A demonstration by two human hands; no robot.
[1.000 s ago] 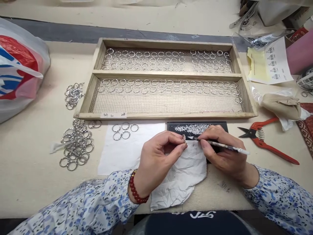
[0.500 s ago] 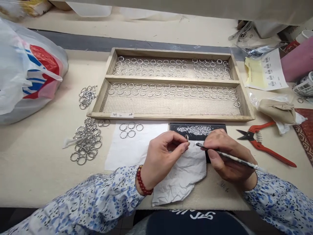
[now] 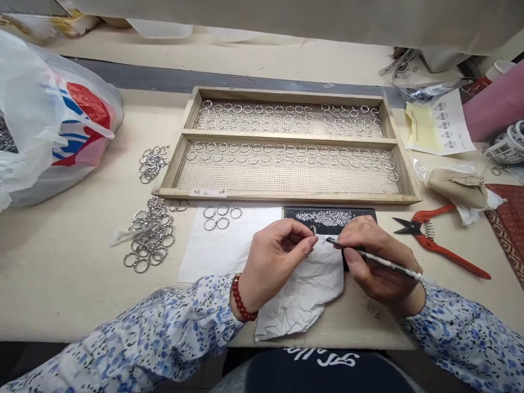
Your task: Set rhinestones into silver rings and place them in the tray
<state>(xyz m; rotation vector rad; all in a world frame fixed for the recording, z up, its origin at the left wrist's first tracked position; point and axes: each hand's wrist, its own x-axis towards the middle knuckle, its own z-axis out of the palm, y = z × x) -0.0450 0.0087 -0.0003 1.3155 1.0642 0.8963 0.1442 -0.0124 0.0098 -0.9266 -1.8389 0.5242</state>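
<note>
Between the thumb and forefinger of my left hand (image 3: 278, 248) is a small metal ring (image 3: 313, 230), mostly hidden by the fingertips. My right hand (image 3: 379, 256) grips a thin pen-like tool (image 3: 387, 263), its pale tip pointing left, a short gap from the ring. Just behind both hands lies a black tray (image 3: 290, 214) with many tiny shiny stones (image 3: 327, 218) on it. Crumpled white paper (image 3: 305, 300) covers the tray's near part. Several rings (image 3: 222, 223) rest on a flat white sheet (image 3: 204, 256) left of my left hand.
A wooden frame with wire mesh (image 3: 286, 195) holds rows of rings at the back. Loose rings (image 3: 151, 232) are heaped on the left, near a plastic bag (image 3: 82, 164). Red-handled cutters (image 3: 446, 251) lie on the right, beside a beige cloth bundle (image 3: 456, 188).
The camera view has shifted slightly. The tool's tip sits a little nearer the ring, and both hands keep their grips.
</note>
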